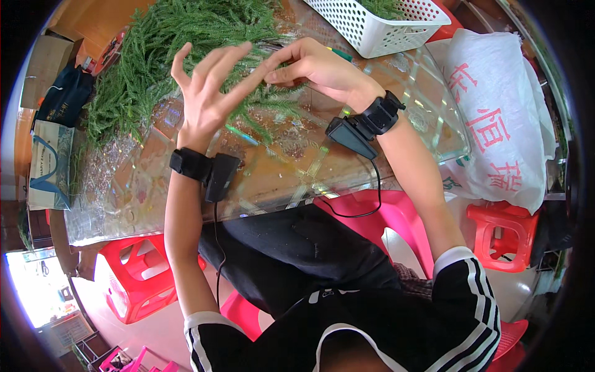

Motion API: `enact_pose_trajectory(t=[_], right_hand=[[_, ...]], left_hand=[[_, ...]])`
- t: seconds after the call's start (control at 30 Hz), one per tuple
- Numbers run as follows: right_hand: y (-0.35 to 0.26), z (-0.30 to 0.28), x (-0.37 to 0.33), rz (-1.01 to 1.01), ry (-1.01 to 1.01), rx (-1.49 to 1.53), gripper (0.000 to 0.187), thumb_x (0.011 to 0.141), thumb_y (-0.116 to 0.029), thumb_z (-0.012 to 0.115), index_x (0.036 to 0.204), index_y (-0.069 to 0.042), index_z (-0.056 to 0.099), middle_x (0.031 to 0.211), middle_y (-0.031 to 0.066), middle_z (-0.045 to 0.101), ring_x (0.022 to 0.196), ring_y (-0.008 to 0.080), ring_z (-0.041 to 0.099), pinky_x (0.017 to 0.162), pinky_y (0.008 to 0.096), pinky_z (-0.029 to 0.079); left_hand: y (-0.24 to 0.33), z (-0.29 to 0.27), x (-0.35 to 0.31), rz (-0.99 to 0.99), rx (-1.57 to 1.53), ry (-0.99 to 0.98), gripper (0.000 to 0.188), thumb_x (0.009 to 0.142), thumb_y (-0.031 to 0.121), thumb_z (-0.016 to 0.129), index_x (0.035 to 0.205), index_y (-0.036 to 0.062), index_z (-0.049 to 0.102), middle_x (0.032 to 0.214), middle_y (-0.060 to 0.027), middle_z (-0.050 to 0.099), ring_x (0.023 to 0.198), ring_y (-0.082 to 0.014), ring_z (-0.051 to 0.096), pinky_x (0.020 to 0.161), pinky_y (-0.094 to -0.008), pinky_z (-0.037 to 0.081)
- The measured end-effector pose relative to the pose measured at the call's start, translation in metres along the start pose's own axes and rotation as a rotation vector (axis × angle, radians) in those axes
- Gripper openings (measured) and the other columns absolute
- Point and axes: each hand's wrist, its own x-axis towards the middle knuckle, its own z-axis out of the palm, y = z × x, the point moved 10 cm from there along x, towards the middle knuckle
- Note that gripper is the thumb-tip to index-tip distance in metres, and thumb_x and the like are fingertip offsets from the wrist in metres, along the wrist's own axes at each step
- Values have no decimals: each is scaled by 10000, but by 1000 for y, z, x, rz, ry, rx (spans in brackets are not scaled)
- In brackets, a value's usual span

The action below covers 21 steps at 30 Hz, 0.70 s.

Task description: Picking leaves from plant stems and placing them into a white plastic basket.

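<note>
My left hand (211, 90) is raised over the table with its fingers spread and somewhat blurred. Its thumb side reaches across to my right hand (322, 68), whose thumb and forefinger are pinched together. What they pinch, if anything, is too small or hidden to make out. Just below the two hands are feathery green sprigs (263, 115); whether any of them hangs from the fingers I cannot tell. Behind and left of my left hand lies a large heap of the same green sprigs (145, 68).
A white perforated basket (378, 38) with greenery stands at the back right, beside a white sack (496, 118) with red lettering. Small bits litter the clear-covered table (279, 180). Red stools (139, 279) stand at both sides. A tote bag (49, 164) is at the left.
</note>
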Motion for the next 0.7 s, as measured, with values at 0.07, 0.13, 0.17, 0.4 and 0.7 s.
enact_pose_trajectory(t=[0.07,0.13,0.17,0.4,0.7], right_hand=[[-2,2,-1,20,-34,-58,213,797,-98,655,981,11,649,843,49,659,773,67,588,691,182,439],[-4,4,-2,29,-50,-86,210,796,-101,657,978,2,652,842,46,660,779,65,590,702,182,443],[-5,5,-2,26,-58,-97,208,796,-99,657,979,-1,653,840,42,659,779,64,589,706,182,445],[-13,4,-3,-50,-74,-154,215,808,-102,652,994,7,649,833,24,648,766,56,579,708,190,448],[-19,6,0,-208,-98,-442,185,779,-143,669,880,10,685,745,46,668,683,98,592,612,244,448]], left_hand=[[6,-1,0,59,28,-8,432,599,158,694,1018,257,665,1129,42,552,989,-116,534,1001,-467,253],[6,-5,0,66,28,28,393,622,142,690,995,263,670,1127,53,556,958,-106,549,999,-465,258],[7,-7,0,69,28,46,375,633,133,688,983,266,673,1126,59,559,942,-101,556,998,-463,261],[20,-16,1,137,38,119,314,656,120,679,942,248,685,1050,73,578,914,-87,564,982,-451,284],[12,-8,1,70,-25,36,278,654,101,677,905,220,685,1024,56,572,934,-120,558,978,-448,282]])
